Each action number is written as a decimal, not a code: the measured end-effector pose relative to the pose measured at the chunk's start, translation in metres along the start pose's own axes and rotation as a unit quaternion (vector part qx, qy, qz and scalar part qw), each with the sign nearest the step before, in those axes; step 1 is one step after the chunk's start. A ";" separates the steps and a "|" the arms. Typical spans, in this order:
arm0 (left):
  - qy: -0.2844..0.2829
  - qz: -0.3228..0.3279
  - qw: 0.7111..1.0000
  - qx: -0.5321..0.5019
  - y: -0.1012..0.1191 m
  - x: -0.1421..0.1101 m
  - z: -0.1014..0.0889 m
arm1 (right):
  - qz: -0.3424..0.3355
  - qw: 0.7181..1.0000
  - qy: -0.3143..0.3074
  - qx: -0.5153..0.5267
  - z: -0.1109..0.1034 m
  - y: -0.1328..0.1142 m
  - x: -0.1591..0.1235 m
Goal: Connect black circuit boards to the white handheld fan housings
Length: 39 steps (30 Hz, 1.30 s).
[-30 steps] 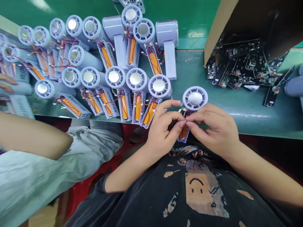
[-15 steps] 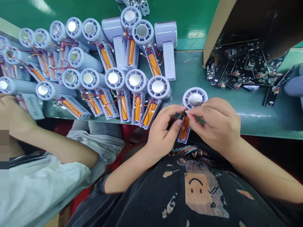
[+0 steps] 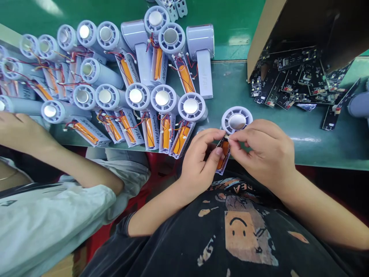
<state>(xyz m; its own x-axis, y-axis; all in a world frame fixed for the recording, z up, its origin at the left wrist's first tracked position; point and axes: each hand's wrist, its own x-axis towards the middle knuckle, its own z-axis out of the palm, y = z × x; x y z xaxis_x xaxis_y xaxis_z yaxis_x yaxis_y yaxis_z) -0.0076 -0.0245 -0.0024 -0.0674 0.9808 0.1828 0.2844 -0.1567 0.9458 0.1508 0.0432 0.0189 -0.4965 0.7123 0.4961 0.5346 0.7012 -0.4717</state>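
Note:
Both my hands meet above the bench edge. My left hand [image 3: 198, 159] and my right hand [image 3: 259, 150] pinch a small black component [image 3: 222, 141] between their fingertips. It sits just above an orange battery [image 3: 224, 154] in the open handle of a pale lilac handheld fan [image 3: 223, 163]. That fan's round grilled head [image 3: 236, 121] lies beyond my right fingers. My fingers hide most of the wiring here.
Several open SpeedFAN units [image 3: 162, 98] lie close together left of my hands on the green bench [image 3: 305, 144]. Black circuit boards [image 3: 296, 80] spill from a cardboard box [image 3: 265, 38] at right. A co-worker's hand [image 3: 23, 129] rests at the far left.
My fingers have closed in on the black component, now held nearer the battery. The co-worker's arm has moved further onto the bench edge, and the view has shifted slightly.

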 end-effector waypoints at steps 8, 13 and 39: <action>0.006 0.076 0.994 0.078 0.002 0.002 0.002 | 0.012 0.998 -0.031 0.057 -0.005 0.008 -0.002; 0.007 0.125 0.991 0.053 0.001 0.004 0.007 | 0.028 0.991 -0.059 0.115 -0.010 0.021 -0.002; -0.162 0.002 0.969 -0.188 -0.002 -0.003 0.002 | 0.314 0.846 -0.281 0.328 -0.019 0.001 -0.014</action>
<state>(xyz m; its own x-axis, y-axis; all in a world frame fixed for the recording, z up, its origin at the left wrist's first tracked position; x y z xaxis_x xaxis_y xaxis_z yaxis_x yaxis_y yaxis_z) -0.0064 -0.0267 -0.0051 0.2539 0.9556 0.1498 -0.0892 -0.1310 0.9874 0.1718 0.0333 0.0251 -0.6009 0.7236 -0.3396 0.4106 -0.0851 -0.9078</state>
